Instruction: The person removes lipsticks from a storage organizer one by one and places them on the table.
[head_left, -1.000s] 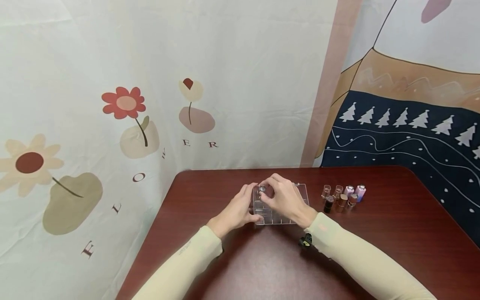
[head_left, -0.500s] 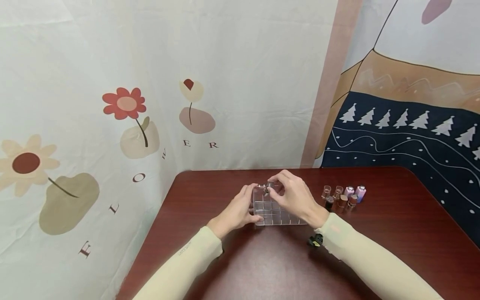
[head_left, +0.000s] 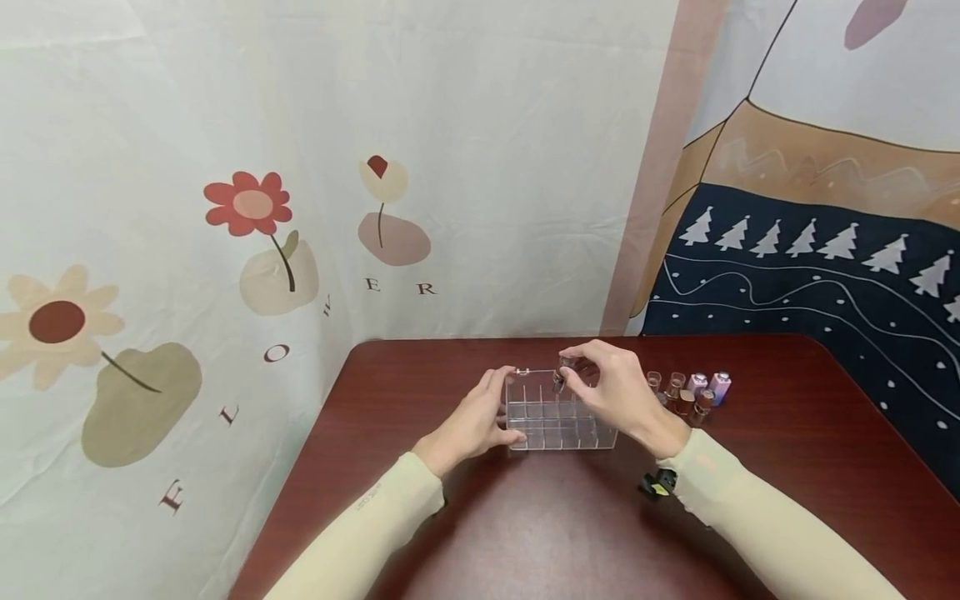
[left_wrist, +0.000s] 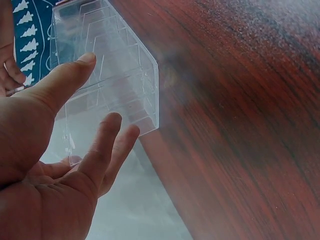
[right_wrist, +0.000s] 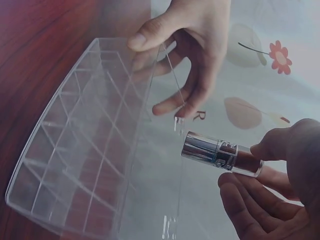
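Note:
A clear plastic organizer box [head_left: 557,432] with a grid of dividers stands on the table before me. My left hand [head_left: 472,421] steadies its left end, the thumb near the front and the fingers reaching to the back corner. In the left wrist view my left hand [left_wrist: 60,165] spreads along the box's end wall. My right hand [head_left: 618,393] pinches a lipstick [right_wrist: 222,156] between thumb and fingers, above the box's back part in the head view. The lipstick has a shiny silver end and a clear end showing dark reddish brown. In the right wrist view it lies nearly level, its silver end toward the box.
Several more lipsticks stand right of the box, partly behind my right hand: clear-capped ones [head_left: 677,383], a brown one [head_left: 685,403] and pink-purple ones [head_left: 721,387]. The dark red table [head_left: 540,533] backs onto a pale printed curtain [head_left: 495,183].
My right hand has moved rightward along the back of the box, away from the left hand, carrying the lipstick and uncovering more compartments. The left hand and the box have stayed in place.

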